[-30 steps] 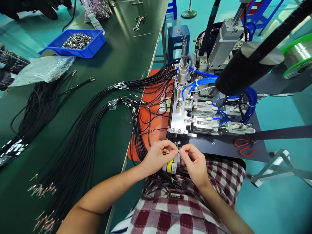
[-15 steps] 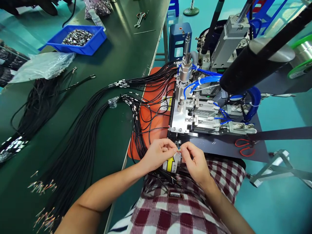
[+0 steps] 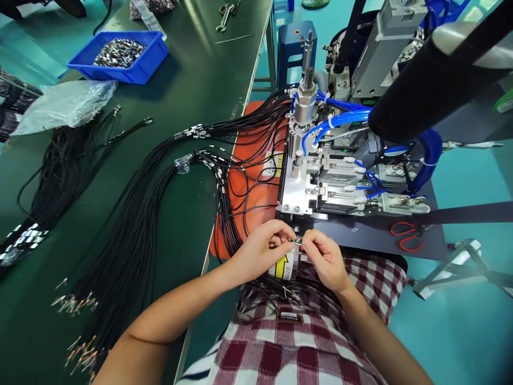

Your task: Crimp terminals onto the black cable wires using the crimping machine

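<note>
My left hand [image 3: 261,251] and my right hand [image 3: 326,260] meet fingertip to fingertip just below the front edge of a metal machine [image 3: 320,187]. Both are pinched on a small connector [image 3: 295,242] at the end of a thin black cable. The cable runs down over my checked shirt. A yellow-labelled cylinder [image 3: 285,266] sits right under my fingers. To the left, a big bundle of black cables [image 3: 160,192] fans across the green bench and over an orange mat [image 3: 256,200].
A blue bin of metal parts [image 3: 118,56] and a clear plastic bag [image 3: 60,107] lie at the back left. Red scissors [image 3: 409,236] rest on the machine's dark base. A black padded arm [image 3: 433,80] crosses the upper right. A wrench [image 3: 224,13] lies far back.
My hands have closed in slightly on the connector, staying at the machine's front edge. The camera has tipped down a little, so everything sits higher in view.
</note>
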Motion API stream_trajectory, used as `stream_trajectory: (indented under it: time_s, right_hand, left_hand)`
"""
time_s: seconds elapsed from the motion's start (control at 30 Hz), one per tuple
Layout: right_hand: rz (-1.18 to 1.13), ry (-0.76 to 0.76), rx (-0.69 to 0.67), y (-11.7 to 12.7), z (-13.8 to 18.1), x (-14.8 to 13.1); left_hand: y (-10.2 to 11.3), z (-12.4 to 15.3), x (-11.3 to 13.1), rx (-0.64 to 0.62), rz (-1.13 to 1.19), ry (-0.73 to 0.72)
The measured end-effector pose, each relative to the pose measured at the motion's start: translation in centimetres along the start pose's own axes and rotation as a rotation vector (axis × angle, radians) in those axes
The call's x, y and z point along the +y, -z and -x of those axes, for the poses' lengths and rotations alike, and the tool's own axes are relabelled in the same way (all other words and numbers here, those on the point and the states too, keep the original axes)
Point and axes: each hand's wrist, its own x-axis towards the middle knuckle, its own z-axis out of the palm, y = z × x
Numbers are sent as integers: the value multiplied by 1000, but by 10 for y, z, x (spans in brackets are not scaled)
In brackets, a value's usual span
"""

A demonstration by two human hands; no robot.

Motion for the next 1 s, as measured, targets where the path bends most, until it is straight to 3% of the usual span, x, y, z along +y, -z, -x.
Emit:
stream_trajectory:
  time_s: [0.17, 0.33, 0.53, 1.0]
  right_hand:
    - [-28, -70, 109, 5, -5, 15]
    - [3, -98, 136, -2, -13, 26]
    - [27, -135, 162, -7, -14, 29]
    - [107, -124, 191, -8, -14, 30]
  left_hand:
    - [6, -3, -15, 45, -415, -353]
    - [21, -10, -34, -44, -740, -496]
    - [25, -14, -41, -55, -825, -542]
    - [23, -15, -42, -92, -849, -461]
